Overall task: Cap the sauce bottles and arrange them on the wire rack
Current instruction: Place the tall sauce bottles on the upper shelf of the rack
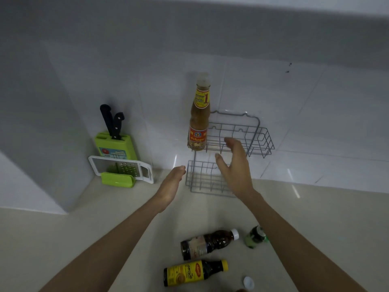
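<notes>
1. Pale, glossy countertop [105, 224] runs up to a wall of large white tiles [315, 114], with a boxed-in white corner on the left and dim, greyish light over everything.
2. Against that wall hangs a grey two-tier wire rack [261, 142]; its lower basket sits just above the counter.
3. One tall sauce bottle [199, 123] with brownish contents and a pale cap stands upright at the left end of the upper tier.
4. Left of the rack, a green knife block [114, 148] holds two black-handled knives, and a white-framed grater [124, 168] leans in front of it on a green stand.
5. Near the front edge of the counter lie two dark bottles on their sides: one with a white cap [207, 243], and one with a yellow label and yellow cap [193, 272] just in front of it.
6. A small green bottle [254, 237] rests beside them, partly behind the right forearm, and a loose white cap [248, 282] lies on the counter close by.
7. The left hand [171, 184] reaches toward the lower basket, fingers loosely curled, holding nothing.
8. The right hand [233, 165] is in front of the rack, fingers spread wide and empty.
</notes>
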### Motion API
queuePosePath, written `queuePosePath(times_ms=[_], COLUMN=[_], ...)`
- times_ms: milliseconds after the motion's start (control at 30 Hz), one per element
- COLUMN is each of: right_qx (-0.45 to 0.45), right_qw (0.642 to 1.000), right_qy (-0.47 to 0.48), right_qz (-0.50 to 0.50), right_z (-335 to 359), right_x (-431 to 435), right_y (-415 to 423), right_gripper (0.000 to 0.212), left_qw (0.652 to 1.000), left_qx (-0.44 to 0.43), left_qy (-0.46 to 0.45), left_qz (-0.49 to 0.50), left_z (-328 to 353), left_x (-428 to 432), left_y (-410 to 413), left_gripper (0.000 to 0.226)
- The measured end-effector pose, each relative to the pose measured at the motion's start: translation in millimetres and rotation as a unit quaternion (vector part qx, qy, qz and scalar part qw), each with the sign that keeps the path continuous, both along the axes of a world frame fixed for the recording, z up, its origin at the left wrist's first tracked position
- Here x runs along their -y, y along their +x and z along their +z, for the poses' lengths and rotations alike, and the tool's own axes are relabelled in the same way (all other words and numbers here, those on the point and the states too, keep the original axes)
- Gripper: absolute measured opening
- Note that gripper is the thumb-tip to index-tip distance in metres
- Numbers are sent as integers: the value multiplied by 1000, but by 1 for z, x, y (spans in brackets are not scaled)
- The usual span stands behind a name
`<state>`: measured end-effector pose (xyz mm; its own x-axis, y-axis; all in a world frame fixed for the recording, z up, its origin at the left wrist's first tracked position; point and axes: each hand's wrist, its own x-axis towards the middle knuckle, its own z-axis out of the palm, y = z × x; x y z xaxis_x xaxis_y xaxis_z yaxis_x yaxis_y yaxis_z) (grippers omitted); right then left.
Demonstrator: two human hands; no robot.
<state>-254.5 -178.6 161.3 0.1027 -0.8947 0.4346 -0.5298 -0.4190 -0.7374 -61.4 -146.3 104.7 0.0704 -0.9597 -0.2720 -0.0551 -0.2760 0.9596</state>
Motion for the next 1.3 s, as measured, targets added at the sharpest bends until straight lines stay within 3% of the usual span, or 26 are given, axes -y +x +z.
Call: queuePosePath(times_ms=[133, 200, 300, 367, 433, 533, 733, 800, 1000, 1067, 1133, 1200, 1300], right_qx=[-152, -242, -412, -494, -534, -546, -502, -496, -450, -348, -131, 61, 139], right_qw=[986, 956, 838, 782, 761, 760, 821, 825, 858, 912, 977, 981, 969], right_qy=[31, 116, 273, 285, 268, 240, 118, 65, -57, -45, 55, 146, 184], right_qz=[63, 121, 229, 251, 253, 260, 246, 261, 241, 213, 161, 114, 91], right_z=[-68, -93, -124, -138, -146, -150, -138, -131, -96, -82, -65, -50, -34], right_x=[-33, -41, -44, -46, -47, -50, -59, -57, -44, -40, -44, -51, -54], right_y=[-40, -53, -62, -60, -56, -56, -61, -59, -49, -48, -44, -38, -23], right_gripper=[40, 43, 67, 72, 65, 54, 48, 52, 55, 62, 72, 70, 60], left_qw=[995, 990, 978, 971, 966, 951, 888, 880, 938, 955, 971, 978, 971], left_qx=[64, 88, 112, 126, 141, 172, 270, 273, 208, 196, 175, 177, 214], left_qy=[56, 80, 122, 137, 141, 153, 155, 138, 38, 8, -15, -50, -107], left_qz=[-47, -80, -129, -147, -163, -207, -338, -362, -274, -224, -165, -98, -11], left_z=[-38, -49, -58, -61, -65, -72, -81, -85, -77, -69, -57, -41, -10], left_x=[-29, -40, -50, -55, -58, -62, -71, -73, -71, -70, -69, -67, -61], left_y=[7, 10, 10, 9, 7, 4, -9, -14, -16, -16, -18, -24, -35], left_gripper=[33, 29, 25, 24, 23, 31, 61, 56, 48, 49, 49, 48, 49])
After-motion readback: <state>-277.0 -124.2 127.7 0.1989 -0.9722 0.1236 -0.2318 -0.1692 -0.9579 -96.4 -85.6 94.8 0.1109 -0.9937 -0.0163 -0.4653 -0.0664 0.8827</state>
